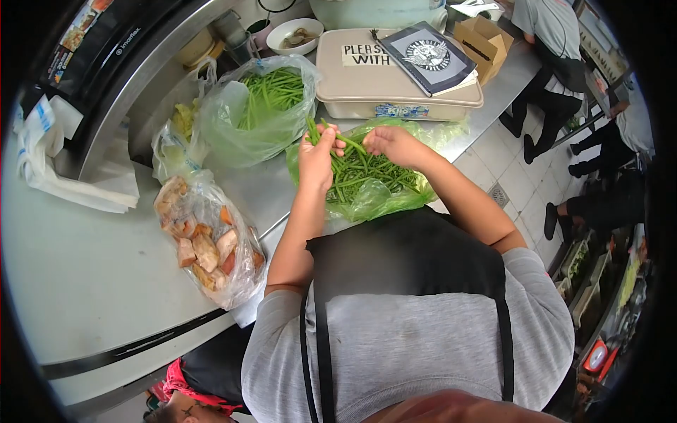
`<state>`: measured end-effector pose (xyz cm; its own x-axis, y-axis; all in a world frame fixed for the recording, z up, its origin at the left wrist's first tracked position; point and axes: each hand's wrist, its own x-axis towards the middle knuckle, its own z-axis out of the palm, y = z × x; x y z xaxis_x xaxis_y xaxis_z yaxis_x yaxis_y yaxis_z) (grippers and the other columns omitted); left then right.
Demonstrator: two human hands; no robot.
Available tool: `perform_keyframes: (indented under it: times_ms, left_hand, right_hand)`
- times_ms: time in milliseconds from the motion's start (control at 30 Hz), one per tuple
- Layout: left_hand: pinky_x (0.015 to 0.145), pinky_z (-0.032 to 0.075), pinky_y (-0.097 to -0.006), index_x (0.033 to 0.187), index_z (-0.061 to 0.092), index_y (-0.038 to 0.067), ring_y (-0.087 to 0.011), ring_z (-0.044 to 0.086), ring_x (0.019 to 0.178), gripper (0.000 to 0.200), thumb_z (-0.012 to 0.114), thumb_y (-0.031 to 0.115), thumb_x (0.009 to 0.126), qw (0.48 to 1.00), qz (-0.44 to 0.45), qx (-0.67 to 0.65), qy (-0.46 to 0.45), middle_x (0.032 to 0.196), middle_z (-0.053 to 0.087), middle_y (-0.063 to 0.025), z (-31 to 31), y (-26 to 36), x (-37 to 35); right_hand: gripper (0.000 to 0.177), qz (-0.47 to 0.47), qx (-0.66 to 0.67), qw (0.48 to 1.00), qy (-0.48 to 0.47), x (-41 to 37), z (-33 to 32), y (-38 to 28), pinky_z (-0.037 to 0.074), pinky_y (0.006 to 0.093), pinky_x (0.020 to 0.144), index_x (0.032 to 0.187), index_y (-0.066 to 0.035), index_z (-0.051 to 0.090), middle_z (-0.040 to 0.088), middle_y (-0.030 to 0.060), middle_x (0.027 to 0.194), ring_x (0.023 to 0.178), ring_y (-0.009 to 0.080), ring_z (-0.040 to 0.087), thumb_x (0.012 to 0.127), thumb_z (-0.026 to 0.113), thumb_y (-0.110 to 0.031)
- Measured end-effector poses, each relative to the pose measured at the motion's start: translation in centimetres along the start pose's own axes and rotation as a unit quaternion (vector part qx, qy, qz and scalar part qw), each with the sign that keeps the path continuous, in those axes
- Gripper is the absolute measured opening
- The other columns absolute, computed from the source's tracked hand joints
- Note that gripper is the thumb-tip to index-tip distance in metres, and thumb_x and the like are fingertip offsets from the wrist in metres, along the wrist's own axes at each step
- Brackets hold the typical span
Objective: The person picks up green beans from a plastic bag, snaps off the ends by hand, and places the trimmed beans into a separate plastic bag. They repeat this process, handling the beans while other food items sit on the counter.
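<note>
The left hand has its fingers closed around a small bunch of green beans. The ends of the beans stick out above the fingers and also toward the other hand. The right hand is just beside it, with the fingers bent together in a pinch on the ends of the same beans. The two hands almost touch at the fingertips.

Directly under the fingers of both hands lies a green plastic bag, opened flat on the metal counter, with a pile of loose beans on it. Beyond the fingertips stands a beige box with lid, and a dark notebook lies on top of it. Beyond the left fingers and a little outward is a clear bag with more long green stems inside. Near the left forearm, on the outer side, there is another clear bag with cut brownish pieces; I cannot tell what food it is. Far beyond the left fingers stands a white bowl. Far beyond the right fingers there is an open cardboard box. Other people stand on the tiled floor, well apart from the right hand.
</note>
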<state>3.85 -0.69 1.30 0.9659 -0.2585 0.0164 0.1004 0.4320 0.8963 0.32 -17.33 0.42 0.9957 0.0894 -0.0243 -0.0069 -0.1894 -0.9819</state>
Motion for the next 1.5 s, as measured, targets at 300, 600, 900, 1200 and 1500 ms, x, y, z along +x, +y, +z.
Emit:
perform_keyframes:
  times_ms: [300, 600, 900, 1200, 1500]
  left_hand:
    - [0.048, 0.042, -0.0228, 0.087, 0.045, 0.003, -0.0119, 0.052, 0.060, 0.011, 0.050, 0.010, 0.080, 0.998, -0.001, -0.042, 0.038, 0.075, 0.052, -0.0067, 0.1, 0.5, 0.3]
    - [0.049, 0.041, -0.0249, 0.083, 0.047, 0.005, -0.0167, 0.052, 0.061, 0.008, 0.050, 0.011, 0.079, 0.995, -0.079, -0.054, 0.043, 0.070, 0.051, -0.0051, -1.0, -0.7, 0.4]
    - [0.037, 0.031, -0.0235, 0.074, 0.047, 0.006, -0.0089, 0.037, 0.041, 0.011, 0.053, 0.014, 0.078, 0.989, -0.079, 0.116, 0.051, 0.054, 0.041, 0.0006, -3.8, -0.1, -0.1]
    - [0.055, 0.039, -0.0253, 0.079, 0.057, -0.001, -0.0087, 0.047, 0.058, 0.015, 0.059, 0.013, 0.072, 0.877, -0.069, 0.462, -0.109, 0.065, 0.057, -0.0030, -3.4, -1.0, -0.5]
    - [0.043, 0.031, -0.0197, 0.080, 0.055, 0.003, -0.0035, 0.038, 0.047, 0.012, 0.059, 0.013, 0.074, 0.947, -0.007, 0.320, -0.042, 0.056, 0.046, 0.0036, -1.5, 0.5, -0.3]
  right_hand:
    - [0.013, -0.144, -0.287, 0.946, 0.034, -1.3, 0.9, -2.1, 0.041, 0.0332, 0.053, 0.073, -0.004, 0.051, 0.052, 0.0103, 0.064, 0.058, 0.0263, 0.051, 0.075, 0.051, -0.017]
    - [0.016, -0.242, -0.381, 0.891, -0.057, -0.9, 3.2, -1.7, 0.041, 0.0402, 0.054, 0.066, -0.006, 0.049, 0.053, 0.0106, 0.059, 0.059, 0.0299, 0.053, 0.071, 0.052, -0.021]
    - [0.014, -0.175, -0.591, 0.787, -0.035, 1.8, 4.8, 2.7, 0.043, 0.0361, 0.066, 0.074, -0.009, 0.057, 0.055, 0.0089, 0.078, 0.076, 0.0245, 0.055, 0.072, 0.050, -0.021]
    - [0.014, -0.210, -0.521, 0.827, 0.004, 1.2, 2.3, -1.2, 0.043, 0.0358, 0.060, 0.068, -0.008, 0.055, 0.055, 0.0092, 0.070, 0.068, 0.0241, 0.055, 0.071, 0.049, -0.020]
    - [0.013, -0.101, -0.034, 0.991, 0.086, 1.1, 1.5, -2.5, 0.043, 0.0302, 0.057, 0.075, -0.003, 0.054, 0.056, 0.0128, 0.071, 0.061, 0.0246, 0.054, 0.078, 0.047, -0.014]
